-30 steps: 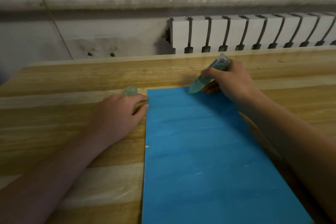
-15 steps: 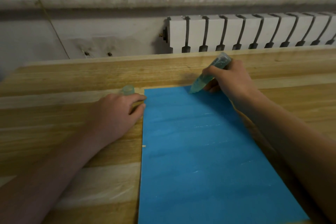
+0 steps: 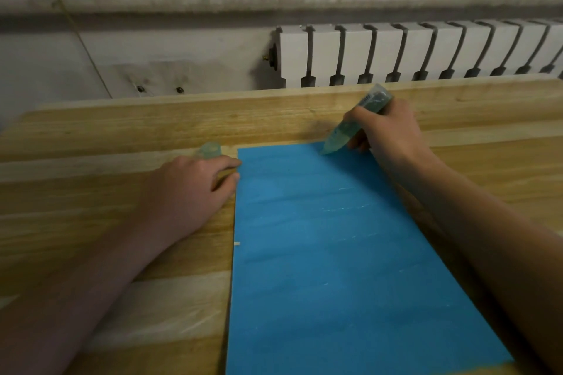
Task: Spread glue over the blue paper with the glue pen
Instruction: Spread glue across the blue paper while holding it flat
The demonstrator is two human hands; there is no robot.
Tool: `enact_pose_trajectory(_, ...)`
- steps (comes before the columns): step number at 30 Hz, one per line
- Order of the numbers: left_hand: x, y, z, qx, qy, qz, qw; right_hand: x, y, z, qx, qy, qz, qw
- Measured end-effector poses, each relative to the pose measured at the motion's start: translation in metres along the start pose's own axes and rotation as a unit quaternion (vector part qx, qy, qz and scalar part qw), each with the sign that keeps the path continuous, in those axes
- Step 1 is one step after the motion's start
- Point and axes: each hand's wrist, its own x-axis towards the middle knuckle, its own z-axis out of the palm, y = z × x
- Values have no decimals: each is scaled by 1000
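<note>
blue paper [image 3: 335, 253] flat on wood, translucent glue pen [image 3: 350, 128] tip touching far edge

We see plain blue paper [image 3: 335, 253], faint whitish streaks mostly toward 12 o'clock; glue pen [image 3: 341, 135] translucent pale green, dark band up top; cap [image 3: 210, 150] same green tint; desk [image 3: 122, 137] tan striped woodgrain; radiator [image 3: 426, 49] white, dark slots.

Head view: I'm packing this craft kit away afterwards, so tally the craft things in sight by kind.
Blue paper: 1
Glue pen: 1
Translucent cap: 1
Total: 3
</note>
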Motion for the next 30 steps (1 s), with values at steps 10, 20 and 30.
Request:
enact_pose_trajectory(10,0,2,-1,9,1,1,1000,0,5,-2,14,19,8,1000)
enact_pose_trajectory(20,0,3,0,11,3,4,1000,-1,4,-5,30,40,1,999)
enact_pose_trajectory(30,0,-2,2,-3,15,17,1000,0,5,-8,28,44,-1,999)
